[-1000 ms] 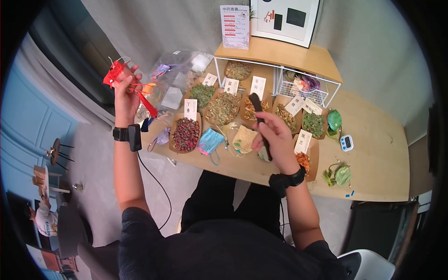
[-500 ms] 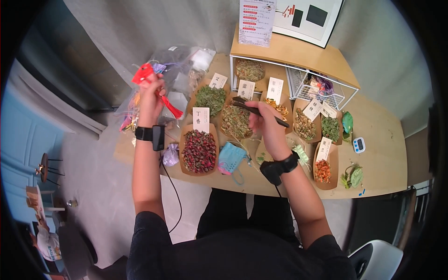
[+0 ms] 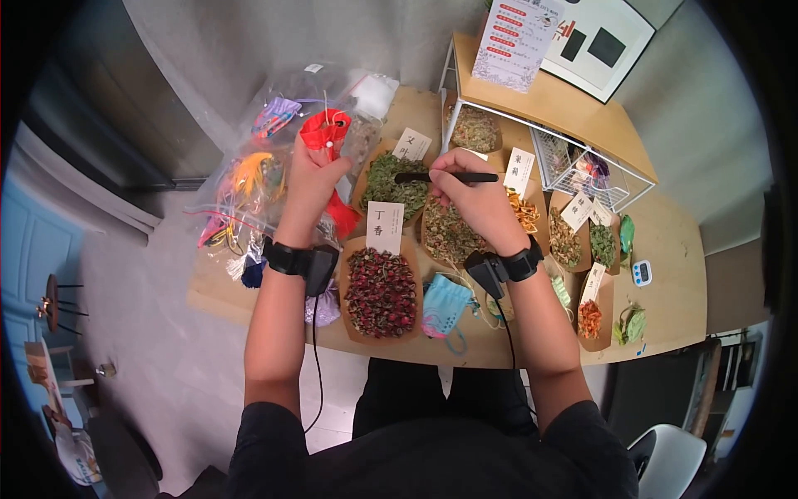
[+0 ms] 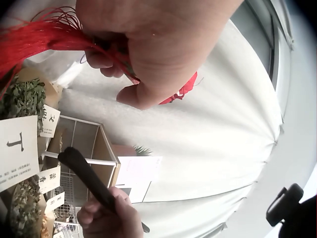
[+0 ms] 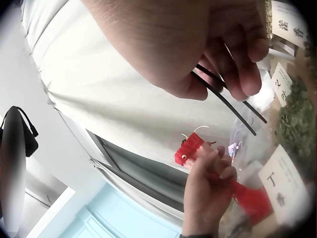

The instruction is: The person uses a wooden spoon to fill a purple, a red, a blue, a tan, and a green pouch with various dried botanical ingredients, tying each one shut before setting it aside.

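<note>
My left hand [image 3: 312, 190] grips a red cloth pouch [image 3: 322, 131], raised with its mouth upward. A red tassel [image 3: 342, 218] hangs below the fingers. White cords and a small white bead show at the pouch in the right wrist view. Black tweezers [image 3: 409, 177] lie in the grip of my right hand [image 3: 480, 204]; their two prongs stand slightly apart in the right wrist view, with nothing visible between them. In the head view, the tips overlap the dried green leaves [image 3: 386, 190], pointing left toward the pouch. Below my hands sit dried rosebuds [image 3: 381, 291] in a brown paper tray.
Clear plastic bags [image 3: 249, 179] with colourful tassels lie at the left. More labelled herb trays run rightward, including orange petals [image 3: 589, 318]. A blue pouch [image 3: 446, 303] lies near the front edge. A wooden shelf [image 3: 549, 87] and a timer [image 3: 641, 273] stand at the right.
My left hand has brought the red pouch rightward, nearer the green leaves. My right hand has swung the tweezers round to point left over the leaves. The head view has shifted.
</note>
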The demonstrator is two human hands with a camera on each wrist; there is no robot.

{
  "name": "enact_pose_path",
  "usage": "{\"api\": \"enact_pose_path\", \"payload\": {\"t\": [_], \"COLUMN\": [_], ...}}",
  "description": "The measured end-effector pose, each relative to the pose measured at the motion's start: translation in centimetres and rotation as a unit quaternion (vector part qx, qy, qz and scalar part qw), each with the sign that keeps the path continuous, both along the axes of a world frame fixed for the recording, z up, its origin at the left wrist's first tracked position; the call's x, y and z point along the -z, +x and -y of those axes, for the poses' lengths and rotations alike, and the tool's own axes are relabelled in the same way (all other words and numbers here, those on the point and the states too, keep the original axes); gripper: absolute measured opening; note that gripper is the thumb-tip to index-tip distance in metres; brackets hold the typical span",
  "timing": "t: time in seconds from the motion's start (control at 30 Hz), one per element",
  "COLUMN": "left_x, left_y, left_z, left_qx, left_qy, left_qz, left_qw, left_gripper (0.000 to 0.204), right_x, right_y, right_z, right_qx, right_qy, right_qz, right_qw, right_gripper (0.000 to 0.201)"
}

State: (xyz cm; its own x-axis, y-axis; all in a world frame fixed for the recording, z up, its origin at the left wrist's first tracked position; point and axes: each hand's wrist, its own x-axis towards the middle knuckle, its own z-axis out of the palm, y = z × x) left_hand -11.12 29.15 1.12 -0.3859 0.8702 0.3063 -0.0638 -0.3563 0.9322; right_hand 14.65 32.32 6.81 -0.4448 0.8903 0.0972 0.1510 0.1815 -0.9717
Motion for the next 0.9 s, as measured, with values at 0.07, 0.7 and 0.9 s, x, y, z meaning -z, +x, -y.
{"api": "enact_pose_path", "payload": {"t": [0.07, 0.7, 0.9], "left_x": [0.0, -0.2, 0.2], "left_y": [0.6, 0.1, -0.1], "left_z": [0.2, 1.0, 0.8], "left_qx": [-0.006, 0.065, 0.077], "left_qy": [0.007, -0.032, -0.034], "left_qz": [-0.001, 0.108, 0.113], "left_qw": [1.0, 0.992, 0.99], "left_gripper": [0.052, 0.035, 0.034], "right_x": [0.2, 3.3, 4.0], "right_y": [-0.3, -3.1, -3.5], "right_z": [0.1, 2.5, 2.7], "right_qx": [0.017, -0.085, -0.083], "right_qy": [0.037, 0.454, 0.418], "right_qz": [0.022, 0.182, 0.174], "right_qw": [0.999, 0.868, 0.888], "right_gripper": [0.013, 0.023, 0.032]}}
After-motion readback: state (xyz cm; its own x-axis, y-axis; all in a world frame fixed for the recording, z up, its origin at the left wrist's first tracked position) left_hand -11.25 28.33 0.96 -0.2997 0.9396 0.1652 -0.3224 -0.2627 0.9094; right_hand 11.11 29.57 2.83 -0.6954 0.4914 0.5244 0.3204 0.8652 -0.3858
